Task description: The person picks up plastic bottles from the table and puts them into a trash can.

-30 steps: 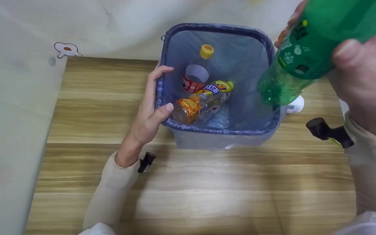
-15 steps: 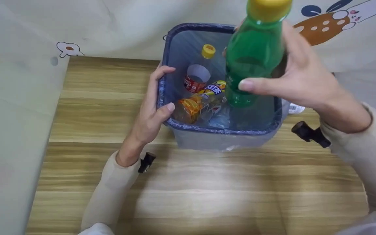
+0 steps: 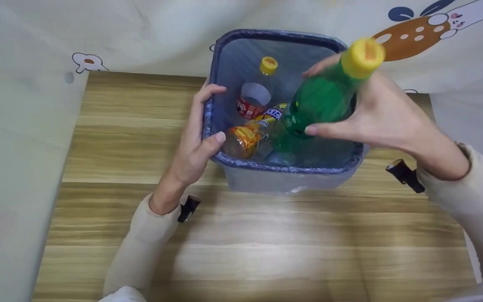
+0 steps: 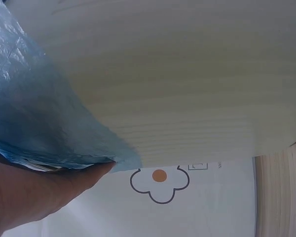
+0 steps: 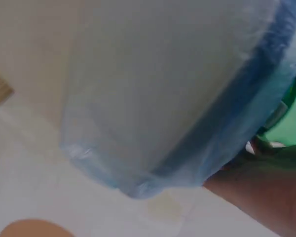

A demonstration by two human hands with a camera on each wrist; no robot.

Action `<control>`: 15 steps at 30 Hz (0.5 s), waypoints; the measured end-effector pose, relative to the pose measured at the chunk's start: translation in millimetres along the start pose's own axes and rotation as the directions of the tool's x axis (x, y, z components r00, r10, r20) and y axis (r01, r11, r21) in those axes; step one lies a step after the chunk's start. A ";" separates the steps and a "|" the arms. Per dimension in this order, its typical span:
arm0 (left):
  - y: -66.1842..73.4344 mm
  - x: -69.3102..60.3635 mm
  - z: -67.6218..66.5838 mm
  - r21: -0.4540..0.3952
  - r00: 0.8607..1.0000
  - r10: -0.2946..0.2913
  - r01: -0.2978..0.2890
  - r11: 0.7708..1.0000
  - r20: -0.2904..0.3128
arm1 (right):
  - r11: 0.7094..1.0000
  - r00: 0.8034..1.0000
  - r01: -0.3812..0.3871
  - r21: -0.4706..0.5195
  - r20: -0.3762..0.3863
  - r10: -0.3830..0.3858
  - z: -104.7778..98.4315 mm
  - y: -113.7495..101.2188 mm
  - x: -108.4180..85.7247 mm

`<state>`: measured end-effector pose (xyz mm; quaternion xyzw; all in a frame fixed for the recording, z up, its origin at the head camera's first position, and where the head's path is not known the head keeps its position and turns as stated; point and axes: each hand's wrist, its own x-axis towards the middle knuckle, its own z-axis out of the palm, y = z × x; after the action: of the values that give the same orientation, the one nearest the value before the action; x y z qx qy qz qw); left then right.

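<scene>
A green plastic bottle (image 3: 323, 98) with a yellow cap is in my right hand (image 3: 386, 113), which grips it round the middle, thumb on the near side. The bottle leans, its base down inside a bag-lined trash bin (image 3: 283, 169) and its cap tilted up to the right. My left hand (image 3: 193, 142) holds the bin's left rim, with one fingertip and the thumb over the edge. Inside the bin stand a clear bottle (image 3: 253, 98) with a red label and yellow cap, and a lying bottle (image 3: 243, 140) with an orange and yellow label, partly behind the green one.
The bin stands on a wood-grain table (image 3: 266, 243), close to a pale patterned cloth (image 3: 149, 37) at the back. In the right wrist view the bag-covered bin wall (image 5: 153, 89) fills most of the picture, and the green bottle shows only at the right edge.
My right hand has brought the green bottle in from the right over the bin, then lowered it inside, tilting its cap to the right. The left hand has stayed on the rim.
</scene>
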<state>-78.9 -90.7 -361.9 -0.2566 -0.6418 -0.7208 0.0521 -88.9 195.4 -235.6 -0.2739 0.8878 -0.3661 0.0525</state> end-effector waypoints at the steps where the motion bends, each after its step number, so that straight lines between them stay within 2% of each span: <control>1: 0.0 0.3 0.2 -0.004 1.000 -0.001 0.001 1.000 0.004 | 0.999 1.000 -0.019 -0.047 -0.003 0.019 0.9 2.6 -1.7; 3: 0.1 0.7 0.6 -0.007 1.000 -0.001 0.001 1.000 0.008 | 0.989 0.998 -0.060 -0.138 -0.006 0.059 2.3 6.7 -4.9; 5: 0.4 1.1 0.7 -0.005 1.000 0.008 -0.008 1.000 0.010 | 0.979 0.996 -0.085 -0.185 0.001 0.087 2.8 8.6 -6.8; 9: -0.3 0.8 0.4 -0.002 1.000 0.018 -0.018 1.000 0.007 | 0.966 0.997 -0.078 -0.247 -0.013 0.077 2.8 9.8 -10.8; 15: -0.4 -0.4 -0.4 0.004 1.000 -0.003 0.003 1.000 0.004 | 0.973 0.997 -0.053 -0.227 -0.064 0.040 -0.9 14.8 -16.0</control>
<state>-78.9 -91.1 -362.5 -0.2570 -0.6439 -0.7189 0.0501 -82.3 212.9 -246.6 -0.2463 0.9313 -0.2683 0.0031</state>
